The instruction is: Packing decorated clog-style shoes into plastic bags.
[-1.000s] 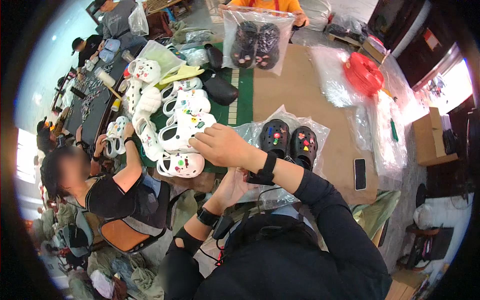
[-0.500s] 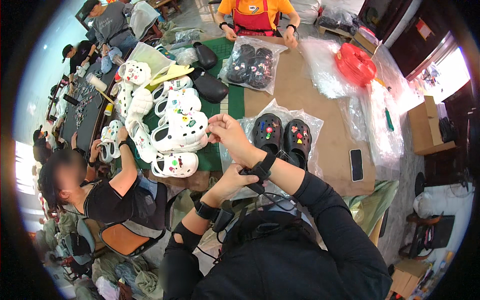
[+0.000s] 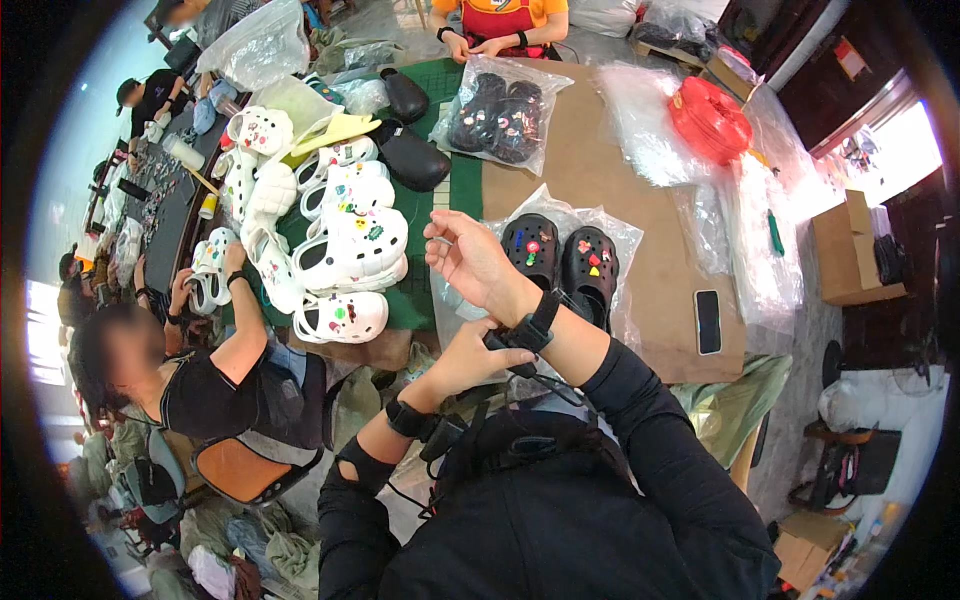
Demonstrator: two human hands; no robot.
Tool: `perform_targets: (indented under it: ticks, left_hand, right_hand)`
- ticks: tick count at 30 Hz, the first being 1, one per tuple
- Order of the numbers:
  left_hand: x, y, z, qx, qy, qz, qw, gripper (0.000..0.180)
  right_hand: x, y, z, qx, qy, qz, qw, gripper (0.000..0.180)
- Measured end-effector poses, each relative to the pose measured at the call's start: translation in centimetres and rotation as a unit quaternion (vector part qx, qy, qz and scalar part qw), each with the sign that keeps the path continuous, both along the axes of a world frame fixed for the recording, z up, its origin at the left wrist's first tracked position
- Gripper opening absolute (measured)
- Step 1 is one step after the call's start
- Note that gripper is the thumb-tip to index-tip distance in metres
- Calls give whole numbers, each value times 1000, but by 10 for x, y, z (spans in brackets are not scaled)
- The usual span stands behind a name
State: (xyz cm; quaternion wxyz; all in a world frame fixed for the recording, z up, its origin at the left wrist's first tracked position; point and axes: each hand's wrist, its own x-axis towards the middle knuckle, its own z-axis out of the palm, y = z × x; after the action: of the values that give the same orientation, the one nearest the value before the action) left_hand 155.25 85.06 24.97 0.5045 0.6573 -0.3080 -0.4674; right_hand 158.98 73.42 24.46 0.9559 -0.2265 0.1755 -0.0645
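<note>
My left hand [image 3: 474, 362] is closed at my right wrist, thumb and fingers on the black wrist strap [image 3: 538, 325] with its small device and cable. My right hand [image 3: 468, 255] is raised palm-up over the table, fingers loosely curled and apart, nothing in it. Left of it lies a pile of white clogs [image 3: 350, 250] with colourful charms. To its right, a pair of black clogs [image 3: 560, 260] with charms rests on a clear plastic bag [image 3: 625, 240]; my right hand and forearm hide part of the bag.
A bagged pair of black clogs [image 3: 497, 118] lies farther off, before a person in a red apron [image 3: 498, 18]. A red twine roll [image 3: 710, 120], clear bags [image 3: 640, 120] and a phone [image 3: 708, 322] are on the right. A seated person [image 3: 215, 390] handles white clogs on the left.
My right hand's fingers have loosened and spread from a pinch beside the white clogs. My left hand stays at the wrist strap. The aproned person's hands have come together.
</note>
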Motion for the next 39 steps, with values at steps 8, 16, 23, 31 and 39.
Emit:
perform_targets:
  ticks: [8, 16, 23, 31, 39]
  left_hand:
    - [2, 7, -21, -14, 55, 4, 998, 46]
    - [12, 17, -19, -40, -9, -27, 999, 46]
    - [26, 31, 1, -75, 382, 2, 921, 36]
    - [41, -3, 34, -141, 9, -281, 949, 27]
    - [28, -10, 46, -127, -40, -258, 957, 21]
  right_hand:
    - [-2, 12, 18, -627, -82, -185, 752, 14]
    - [-23, 30, 43, -835, -369, -137, 384, 23]
    - [-37, 48, 42, -791, -534, -143, 264, 16]
    - [-80, 87, 47, -615, -741, -136, 234, 17]
    - [-87, 81, 67, -606, -752, -138, 221, 18]
